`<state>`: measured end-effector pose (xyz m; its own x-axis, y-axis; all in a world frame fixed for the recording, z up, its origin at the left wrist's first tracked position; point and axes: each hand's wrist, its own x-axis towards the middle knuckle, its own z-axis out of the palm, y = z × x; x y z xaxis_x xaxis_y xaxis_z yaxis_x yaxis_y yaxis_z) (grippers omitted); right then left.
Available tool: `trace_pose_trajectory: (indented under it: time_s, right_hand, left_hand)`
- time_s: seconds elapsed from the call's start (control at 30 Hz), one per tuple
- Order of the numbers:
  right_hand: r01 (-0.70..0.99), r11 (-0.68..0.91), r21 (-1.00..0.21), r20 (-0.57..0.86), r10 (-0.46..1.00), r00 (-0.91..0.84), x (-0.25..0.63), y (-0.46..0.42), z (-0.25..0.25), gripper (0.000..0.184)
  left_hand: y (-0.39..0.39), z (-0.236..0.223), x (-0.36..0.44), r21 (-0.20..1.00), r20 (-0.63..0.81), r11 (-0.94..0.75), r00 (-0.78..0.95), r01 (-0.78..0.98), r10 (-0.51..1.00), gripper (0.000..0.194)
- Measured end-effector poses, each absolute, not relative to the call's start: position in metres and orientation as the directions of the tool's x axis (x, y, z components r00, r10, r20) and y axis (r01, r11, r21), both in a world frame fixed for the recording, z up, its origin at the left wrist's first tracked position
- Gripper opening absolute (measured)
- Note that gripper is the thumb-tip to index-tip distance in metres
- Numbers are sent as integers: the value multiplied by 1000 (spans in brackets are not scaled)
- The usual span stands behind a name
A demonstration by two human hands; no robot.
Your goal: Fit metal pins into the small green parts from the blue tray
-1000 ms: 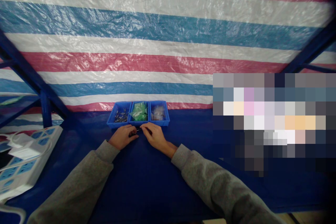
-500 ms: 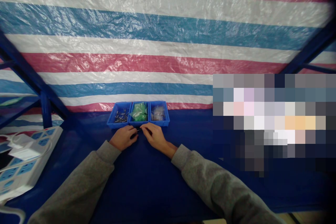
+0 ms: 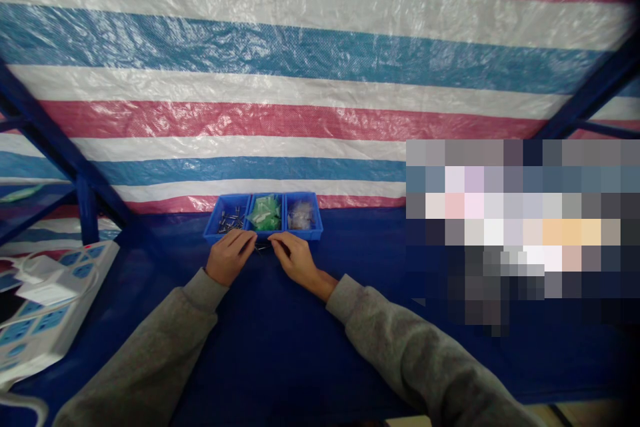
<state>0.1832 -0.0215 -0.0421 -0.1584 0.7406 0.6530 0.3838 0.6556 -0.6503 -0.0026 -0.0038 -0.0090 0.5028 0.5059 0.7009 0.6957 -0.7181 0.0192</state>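
A small thin piece, part dark and part shiny metal, shows between my hands just in front of the blue bins; its kind is too small to tell. To its left, my left hand has its fingers pressed together, with the tips by the front edge of the bins. My right hand is closed in a pinch at the right end of the piece; what lies between its fingertips is hidden. Small metal parts fill the left bin, green plastic packets the middle one, clear packets the right one.
The three joined blue bins stand on the dark blue tabletop against a striped plastic sheet. A white power strip with plugs and cables lies at the left. Blue frame bars rise on both sides; the right area is blurred out.
My left hand has lifted slightly and shifted toward the bins, its fingers coming away from the small dark piece. My right hand has stayed almost in place.
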Motion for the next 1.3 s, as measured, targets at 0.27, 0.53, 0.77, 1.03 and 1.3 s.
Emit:
trace_pose_trajectory:
  time_s: [0.27,0.53,0.77,1.03,1.3]
  right_hand:
    - [424,634,-647,642,752,-146,183,-19,-44,23]
    - [410,637,-653,643,752,-144,183,-19,-43,19]
    - [412,617,-671,635,764,-111,183,-20,-43,19]
    - [407,604,-685,629,772,-87,183,-20,-43,20]
    - [409,605,-683,631,771,-87,183,-21,-41,20]
  left_hand:
    - [-15,-16,9,658,589,-590,169,467,790,20]
    - [-13,-20,12,811,506,-518,119,272,854,20]
    - [-11,-25,9,746,524,-544,165,384,835,20]
    - [-12,-19,11,558,596,-604,232,570,769,21]
    - [-17,-13,11,578,529,-576,272,578,804,27]
